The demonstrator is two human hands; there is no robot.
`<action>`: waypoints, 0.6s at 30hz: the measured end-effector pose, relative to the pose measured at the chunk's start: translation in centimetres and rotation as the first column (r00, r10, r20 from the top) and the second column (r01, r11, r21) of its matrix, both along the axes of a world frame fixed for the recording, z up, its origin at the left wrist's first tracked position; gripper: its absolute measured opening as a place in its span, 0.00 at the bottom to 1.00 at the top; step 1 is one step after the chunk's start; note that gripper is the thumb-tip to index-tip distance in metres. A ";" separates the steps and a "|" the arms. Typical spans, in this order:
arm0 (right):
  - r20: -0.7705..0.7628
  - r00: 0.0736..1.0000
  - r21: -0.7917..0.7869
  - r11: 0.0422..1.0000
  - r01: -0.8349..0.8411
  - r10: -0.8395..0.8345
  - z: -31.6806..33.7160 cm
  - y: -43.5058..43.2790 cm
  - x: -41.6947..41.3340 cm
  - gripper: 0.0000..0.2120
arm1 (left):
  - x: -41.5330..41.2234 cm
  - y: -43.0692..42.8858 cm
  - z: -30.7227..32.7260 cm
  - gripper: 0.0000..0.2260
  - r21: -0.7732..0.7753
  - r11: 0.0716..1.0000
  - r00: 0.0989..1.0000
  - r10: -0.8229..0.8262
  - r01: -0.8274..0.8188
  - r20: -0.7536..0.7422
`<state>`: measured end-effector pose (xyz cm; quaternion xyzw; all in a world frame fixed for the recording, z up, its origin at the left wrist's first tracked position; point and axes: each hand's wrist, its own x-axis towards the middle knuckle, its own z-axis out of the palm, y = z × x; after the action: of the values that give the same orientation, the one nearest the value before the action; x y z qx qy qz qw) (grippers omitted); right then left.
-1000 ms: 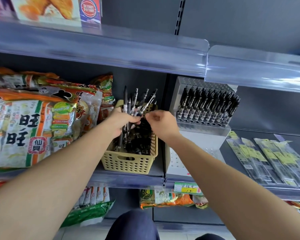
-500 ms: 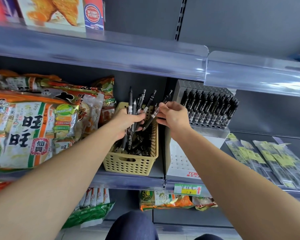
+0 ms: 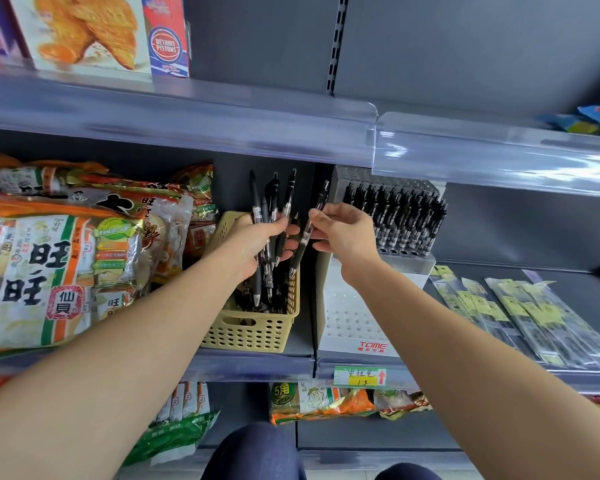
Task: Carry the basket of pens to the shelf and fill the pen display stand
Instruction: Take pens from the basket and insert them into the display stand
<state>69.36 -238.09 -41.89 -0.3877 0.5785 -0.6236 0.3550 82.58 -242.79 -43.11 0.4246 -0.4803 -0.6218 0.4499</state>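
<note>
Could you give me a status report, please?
Left hand grips pen bundle above basket. Right hand pinches single pen beside display stand. Nothing blocks it.

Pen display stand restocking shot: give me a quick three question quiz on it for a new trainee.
1. True or false: the left hand grips a bundle of pens over the beige plastic basket.
2. The right hand pinches: A) one pen, B) scissors, C) nothing.
3. Fill in: the pen display stand sits on the basket's ____ side.
Key: 1 true; 2 A; 3 right.
</note>
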 end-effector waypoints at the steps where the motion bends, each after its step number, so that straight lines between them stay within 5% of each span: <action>1: 0.002 1.000 -0.002 1.000 0.006 -0.006 0.0 0.2 -0.2 0.05 | -0.2 0.1 0.1 0.04 0.018 1.000 1.000 -0.005 0.005 -0.018; 18: -0.167 0.963 -0.042 0.977 0.209 -0.213 0.8 3.8 -6.1 0.08 | -5.1 3.7 0.3 0.10 0.168 0.976 0.990 -0.134 0.141 -0.054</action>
<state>63.29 -234.30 -41.12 -0.3799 0.6375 -0.6292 0.2311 77.52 -239.07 -42.85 0.4141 -0.4437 -0.6993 0.3777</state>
